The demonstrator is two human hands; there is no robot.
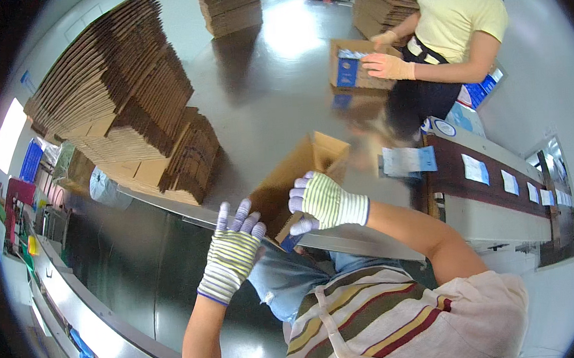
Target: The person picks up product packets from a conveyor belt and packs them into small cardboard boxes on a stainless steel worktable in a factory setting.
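An open cardboard box (330, 151) lies tilted at the table's near edge in front of me, its brown inside showing and a blue patch at its near corner. My right hand (325, 201), in a striped glove with lilac fingertips, has its fingers and thumb curled on the box's right near side. At the box's left near side is my left hand (230, 255), gloved alike, its fingers stretched out and apart. Whether those fingertips touch the cardboard I cannot tell. The bottom of the box is partly hidden by my right hand.
Tall stacks of flattened cartons (125, 97) stand left on the metal table (255, 108), with more behind. At far right a co-worker (459, 20) in gloves handles a carton (366, 73) with blue-white packs. A dark conveyor belt (489, 171) carries several flat packets (476, 169).
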